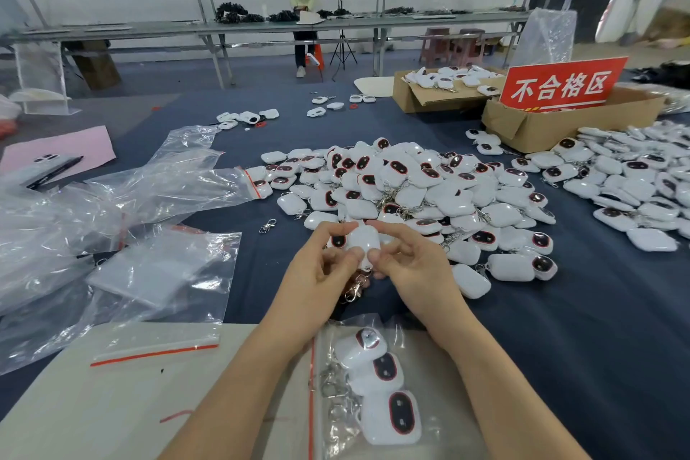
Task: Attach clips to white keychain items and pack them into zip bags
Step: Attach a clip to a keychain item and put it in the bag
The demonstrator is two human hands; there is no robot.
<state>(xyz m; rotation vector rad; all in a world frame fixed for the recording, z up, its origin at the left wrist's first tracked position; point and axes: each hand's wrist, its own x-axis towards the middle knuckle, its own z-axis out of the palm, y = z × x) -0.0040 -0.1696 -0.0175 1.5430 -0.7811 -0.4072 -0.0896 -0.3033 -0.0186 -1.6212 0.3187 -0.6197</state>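
Nearest, a zip bag (373, 385) is lying flat on the pale board at the tabletop's (560, 347) front edge, already holding three white keychain items with their clips bunched toward its red zip line. Just beyond it, both hands are meeting over the dark cloth — the left hand (321, 269) and the right hand (410, 265) are pinching one white keychain item (364, 241) between thumbs and forefingers, so both sets of fingers (351, 254) are clenched on it, neither released. The item is standing roughly upright, its long axis running away from the wearer, and its metal clip (354, 289) is dangling from the near, lower end, below the thumbs and slightly toward the left hand. That is the relation the next move seems to hang on: the filled bag is lying directly below and nearer than the held piece, its zip edge on the left-hand side, so the left hand looks better placed to open it while the right carries the item down — a judgement only. Farther out, a loose clip (267, 226) is lying left of the hands, empty bags (164, 265) are spreading to the left, and the big heap of items (410, 187) is sitting just behind the fingers.
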